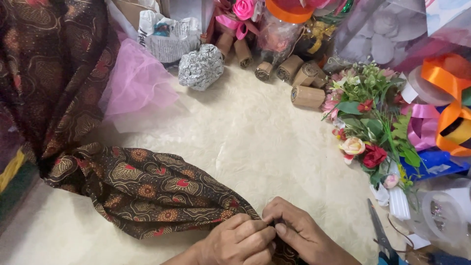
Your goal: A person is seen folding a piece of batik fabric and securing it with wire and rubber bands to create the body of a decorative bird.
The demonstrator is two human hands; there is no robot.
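Observation:
A dark brown patterned cloth (142,189) with red and gold motifs lies across the cream surface (255,127) and runs up the left side. My left hand (240,240) and my right hand (299,230) meet at the bottom centre. Both pinch the end of this cloth between closed fingers. What lies between the fingertips is too small to make out.
Pink tulle (137,83) and a crumpled foil ball (200,66) lie at the back. Brown paper rolls (306,95) sit near a bunch of artificial flowers (373,132). Orange and pink ribbons (449,108) pile at right. Blue-handled scissors (382,235) lie at bottom right.

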